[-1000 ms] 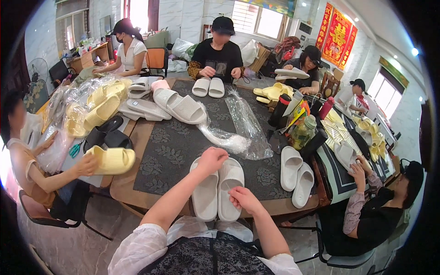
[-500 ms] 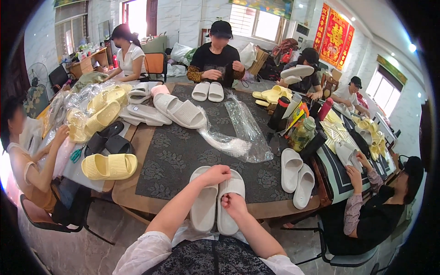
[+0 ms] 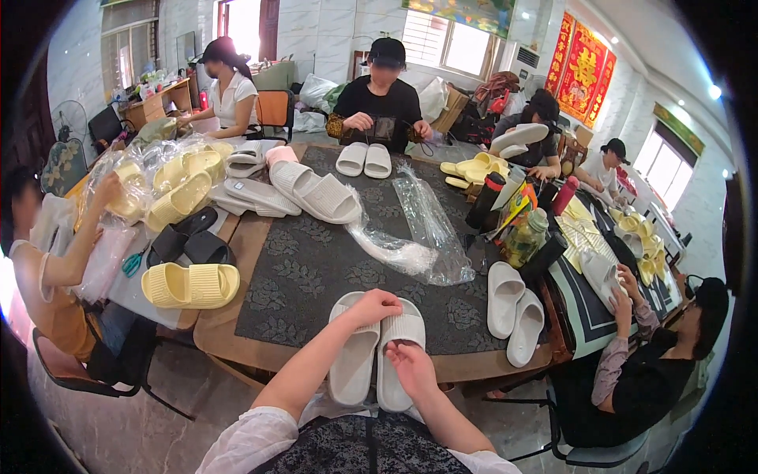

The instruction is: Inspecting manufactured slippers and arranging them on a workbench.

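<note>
A pair of pale grey slippers stands side by side at the table's near edge, toes away from me; these are the left slipper (image 3: 352, 371) and the right slipper (image 3: 392, 389). My left hand (image 3: 371, 308) lies across the left slipper's strap. Its fingertips are pressed together by the right slipper's ribbed strap, and what they pinch, if anything, is too small to make out. My right hand (image 3: 412, 368) is at the foot opening of the right slipper, just below the strap, with loosely bent fingers apart and nothing visible in them.
A dark patterned mat (image 3: 292, 276) covers the table. Clear plastic wrap (image 3: 426, 237) lies in the middle, near more grey slippers (image 3: 316, 189). Another grey pair (image 3: 505, 304) sits right, beside bottles (image 3: 527, 237). Left are yellow slippers (image 3: 189, 285) and teal scissors (image 3: 132, 264). Several co-workers sit around.
My right hand's fingers have loosened from a pinch at the right slipper's strap edge. My left hand stays nearly in place. The co-worker on the left has raised a hand toward the bagged slippers.
</note>
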A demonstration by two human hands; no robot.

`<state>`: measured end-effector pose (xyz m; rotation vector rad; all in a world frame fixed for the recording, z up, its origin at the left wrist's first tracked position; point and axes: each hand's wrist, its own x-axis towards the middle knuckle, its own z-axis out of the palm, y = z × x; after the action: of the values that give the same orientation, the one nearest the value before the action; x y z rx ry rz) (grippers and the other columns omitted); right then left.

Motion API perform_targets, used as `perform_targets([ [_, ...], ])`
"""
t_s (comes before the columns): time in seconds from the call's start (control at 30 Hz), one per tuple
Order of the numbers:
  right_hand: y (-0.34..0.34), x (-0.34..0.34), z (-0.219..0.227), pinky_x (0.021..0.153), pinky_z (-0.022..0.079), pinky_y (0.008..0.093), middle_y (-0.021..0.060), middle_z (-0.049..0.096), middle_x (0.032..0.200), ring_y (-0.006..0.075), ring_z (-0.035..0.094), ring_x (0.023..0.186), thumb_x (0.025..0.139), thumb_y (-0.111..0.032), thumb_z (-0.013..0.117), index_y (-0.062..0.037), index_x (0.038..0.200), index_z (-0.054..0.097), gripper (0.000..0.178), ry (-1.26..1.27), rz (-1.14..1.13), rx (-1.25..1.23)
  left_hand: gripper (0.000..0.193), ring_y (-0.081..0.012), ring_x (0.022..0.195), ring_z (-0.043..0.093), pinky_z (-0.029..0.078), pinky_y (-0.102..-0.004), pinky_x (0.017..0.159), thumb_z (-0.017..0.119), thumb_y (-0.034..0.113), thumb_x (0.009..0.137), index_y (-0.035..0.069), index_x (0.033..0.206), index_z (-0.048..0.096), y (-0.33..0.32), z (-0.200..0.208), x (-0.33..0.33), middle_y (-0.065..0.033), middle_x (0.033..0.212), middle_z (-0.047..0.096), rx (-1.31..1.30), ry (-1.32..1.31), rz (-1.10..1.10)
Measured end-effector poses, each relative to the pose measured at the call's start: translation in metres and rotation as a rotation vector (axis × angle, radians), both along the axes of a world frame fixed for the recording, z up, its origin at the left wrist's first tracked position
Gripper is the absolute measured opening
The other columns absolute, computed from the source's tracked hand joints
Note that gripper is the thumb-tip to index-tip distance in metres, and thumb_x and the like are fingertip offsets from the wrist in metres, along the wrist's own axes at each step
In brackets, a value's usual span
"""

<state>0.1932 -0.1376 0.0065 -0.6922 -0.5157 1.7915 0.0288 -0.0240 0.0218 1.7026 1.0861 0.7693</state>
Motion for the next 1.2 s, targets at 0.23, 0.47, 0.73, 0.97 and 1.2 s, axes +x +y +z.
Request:
perform_targets([
  [0.23,-0.028,0.032,0.058,0.076,0.049,0.0240,0.0049,0.067,0.099,0.0137,0.063,0.086,0.090,-0.013,0.060,0.0027,0.123,0.053,0.037,-0.653,0.264,0.181,0.020,-0.0107,0.083,0.061,0.048,-0.0266,0.076,0.067,0.017,0.085,0.001,0.095,0.070,0.001,-0.004,0.000,-0.0042,0.089,0.070,-0.043,-0.252,0.277],
  [0.47,0.047,0.005,0.097,0.064,0.049,0.0253,0.0046,0.067,0.087,0.0139,0.062,0.070,0.083,-0.017,0.068,-0.0040,0.097,0.069,0.019,-1.198,-0.158,0.851,0.021,-0.0122,0.093,0.059,0.045,-0.0263,0.083,0.066,0.015,0.086,0.001,0.102,0.067,0.003,-0.001,-0.010,-0.0058,0.099,0.067,-0.137,-0.693,0.470],
  [0.73,0.107,-0.032,0.034,0.064,0.048,0.0258,0.0052,0.068,0.075,0.0123,0.060,0.066,0.082,-0.019,0.068,-0.0008,0.090,0.068,0.020,-1.198,-0.032,0.659,0.019,-0.0087,0.086,0.056,0.044,-0.0225,0.075,0.065,0.015,0.088,0.001,0.101,0.066,0.007,-0.016,-0.011,-0.0029,0.095,0.065,-0.105,-0.835,0.470],
  [0.97,0.116,-0.028,0.015,0.064,0.045,0.0213,-0.0010,0.065,0.076,0.0051,0.056,0.069,0.085,-0.015,0.066,-0.0020,0.088,0.068,0.013,-0.820,-0.174,0.525,0.023,-0.0067,0.080,0.053,0.040,-0.0213,0.070,0.061,0.016,0.089,0.003,0.107,0.067,0.009,-0.012,-0.018,0.0019,0.090,0.063,-0.242,-0.907,0.415],
  [1.2,0.114,-0.027,0.012,0.065,0.044,0.0201,-0.0022,0.064,0.079,0.0036,0.054,0.070,0.085,-0.015,0.068,-0.0028,0.091,0.068,0.013,-0.831,-0.164,0.497,0.027,-0.0069,0.082,0.054,0.040,-0.0225,0.070,0.061,0.015,0.088,0.004,0.112,0.066,-0.003,0.000,-0.012,0.0027,0.088,0.061,-0.187,-0.738,0.392],
])
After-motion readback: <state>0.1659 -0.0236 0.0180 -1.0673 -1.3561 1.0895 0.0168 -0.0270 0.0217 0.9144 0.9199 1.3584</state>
